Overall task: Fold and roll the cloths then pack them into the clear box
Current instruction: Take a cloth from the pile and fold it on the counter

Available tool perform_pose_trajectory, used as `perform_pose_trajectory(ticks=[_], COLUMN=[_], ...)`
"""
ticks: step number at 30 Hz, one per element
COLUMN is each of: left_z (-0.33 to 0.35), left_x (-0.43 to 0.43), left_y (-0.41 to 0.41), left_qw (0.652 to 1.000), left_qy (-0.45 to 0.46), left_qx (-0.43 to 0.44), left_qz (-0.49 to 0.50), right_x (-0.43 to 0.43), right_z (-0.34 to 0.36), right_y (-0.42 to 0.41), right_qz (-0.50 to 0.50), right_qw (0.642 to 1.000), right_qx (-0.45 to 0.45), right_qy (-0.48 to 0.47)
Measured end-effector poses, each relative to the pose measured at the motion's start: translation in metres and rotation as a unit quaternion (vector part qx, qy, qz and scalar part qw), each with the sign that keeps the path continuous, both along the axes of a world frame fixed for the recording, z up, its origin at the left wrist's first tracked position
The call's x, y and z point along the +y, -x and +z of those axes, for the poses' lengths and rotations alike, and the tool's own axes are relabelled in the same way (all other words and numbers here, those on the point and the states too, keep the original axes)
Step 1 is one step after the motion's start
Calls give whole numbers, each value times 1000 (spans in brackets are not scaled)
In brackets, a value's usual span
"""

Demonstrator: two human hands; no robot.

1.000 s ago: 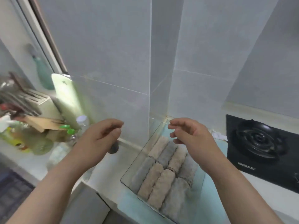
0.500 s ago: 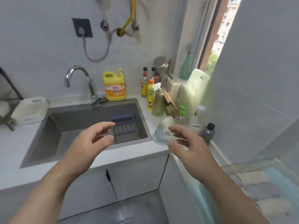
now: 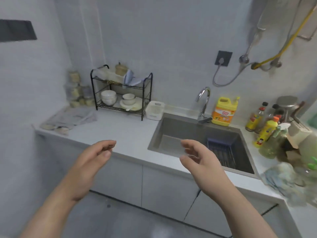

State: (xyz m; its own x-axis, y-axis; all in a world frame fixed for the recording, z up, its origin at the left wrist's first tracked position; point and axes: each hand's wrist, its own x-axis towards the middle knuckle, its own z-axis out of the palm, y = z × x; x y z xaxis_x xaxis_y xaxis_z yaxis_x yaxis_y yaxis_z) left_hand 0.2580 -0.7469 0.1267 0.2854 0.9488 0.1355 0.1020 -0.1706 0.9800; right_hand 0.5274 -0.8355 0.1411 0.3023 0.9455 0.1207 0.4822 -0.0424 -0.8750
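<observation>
My left hand (image 3: 92, 160) and my right hand (image 3: 200, 160) hover in front of me above the counter's front edge, fingers loosely curled, holding nothing. A pile of grey cloths (image 3: 72, 117) lies on the white counter (image 3: 128, 134) at the far left, well beyond my left hand. A crumpled pale blue cloth (image 3: 283, 177) sits on the counter at the right. The clear box is out of view.
A grey sink (image 3: 197, 134) with a dark blue basket (image 3: 221, 148) is behind my right hand, with a tap (image 3: 204, 102) and yellow detergent jug (image 3: 223, 112). A black dish rack (image 3: 121, 93) with bowls stands at the back. Bottles (image 3: 264, 127) crowd the right side.
My view has swung left, from the clear box of rolled cloths past the sink to the left counter. Both hands stayed empty in front of me.
</observation>
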Motion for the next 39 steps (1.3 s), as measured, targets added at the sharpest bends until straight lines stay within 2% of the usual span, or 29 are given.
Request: perform_pose_trajectory(ticks=[5, 11, 16, 25, 31, 39], left_z=[8, -4, -25, -42, -48, -59], left_x=[10, 40, 96, 265, 360, 477], left_y=[104, 171, 190, 203, 214, 239], left_qw=[997, 993, 989, 980, 978, 979], left_qy=[-13, -7, 20, 100, 102, 108], left_qx=[-8, 17, 42, 81, 70, 116], left_qz=[69, 116, 137, 154, 169, 128], right_x=[43, 101, 182, 368, 472, 561], right_z=[5, -1, -20, -52, -62, -84], right_y=[95, 158, 186, 205, 222, 246], right_qz=[66, 114, 144, 176, 188, 161], right_qw=[998, 993, 989, 981, 977, 976], right_qx=[0, 16, 32, 49, 44, 37], right_qy=[-7, 14, 29, 62, 89, 143])
